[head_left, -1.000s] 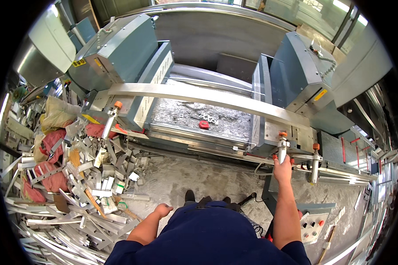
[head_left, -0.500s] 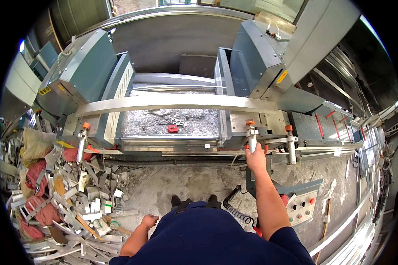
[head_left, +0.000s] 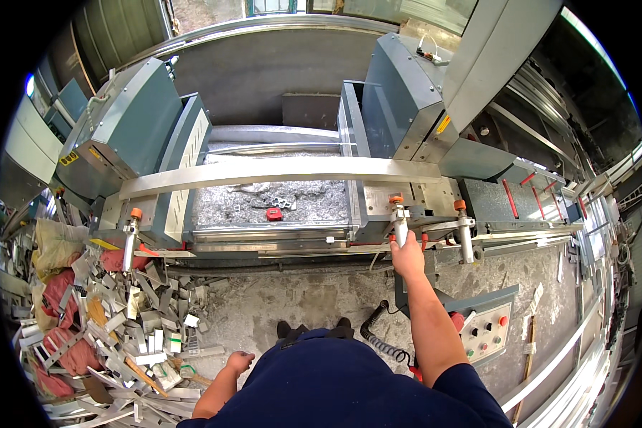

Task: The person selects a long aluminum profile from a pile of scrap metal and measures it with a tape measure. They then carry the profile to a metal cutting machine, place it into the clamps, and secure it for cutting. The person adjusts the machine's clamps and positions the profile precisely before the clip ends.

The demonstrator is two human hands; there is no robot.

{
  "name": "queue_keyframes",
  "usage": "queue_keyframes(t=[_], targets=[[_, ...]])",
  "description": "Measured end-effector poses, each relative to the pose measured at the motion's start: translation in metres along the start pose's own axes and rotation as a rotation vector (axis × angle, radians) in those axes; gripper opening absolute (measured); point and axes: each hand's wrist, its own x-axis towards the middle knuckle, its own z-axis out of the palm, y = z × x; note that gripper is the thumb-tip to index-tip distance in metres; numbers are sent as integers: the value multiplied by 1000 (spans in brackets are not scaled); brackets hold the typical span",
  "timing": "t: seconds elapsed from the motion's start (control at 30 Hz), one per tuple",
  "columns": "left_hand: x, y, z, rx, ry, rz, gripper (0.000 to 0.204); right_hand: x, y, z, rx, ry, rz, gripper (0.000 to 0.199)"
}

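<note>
A long aluminium profile [head_left: 285,170] lies across the two heads of a blue-grey cutting machine [head_left: 137,118]. My right hand [head_left: 408,258] is stretched forward and wrapped round the silver cylinder of a clamp [head_left: 401,227] with an orange tip, in front of the machine's right head. Beside it stands a second orange-tipped clamp [head_left: 465,235]. Another such clamp [head_left: 130,239] is at the left head. My left hand [head_left: 240,362] hangs low by my side, fingers curled in, with nothing visible in it.
Offcuts [head_left: 153,324] and reddish sacks [head_left: 71,349] heap up on the floor at left. A red tape measure [head_left: 273,214] lies among shavings on the machine bed. At right are a button panel [head_left: 486,332], a coiled black cable [head_left: 381,342] and long metal profiles [head_left: 549,378].
The view has shifted slightly, so the machine appears a little further left. My right hand stays on the same clamp, and the profile keeps its place on the machine.
</note>
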Motion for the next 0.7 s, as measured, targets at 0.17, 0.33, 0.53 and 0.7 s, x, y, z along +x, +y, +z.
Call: queue_keyframes(t=[0.17, 0.33, 0.53, 0.7], targets=[[4, -6, -2, 29, -6, -5, 38, -2, -4, -2, 1, -6, -1, 52], [4, -8, -1, 19, 2, 5, 39, -2, -3, -2, 7, -12, -1, 54], [-4, -1, 0, 20, -10, 20, 39, -1, 1, -3, -5, -4, 3, 53], [19, 18, -22, -637, -13, 65, 34, 4, -6, 4, -5, -12, -8, 49]])
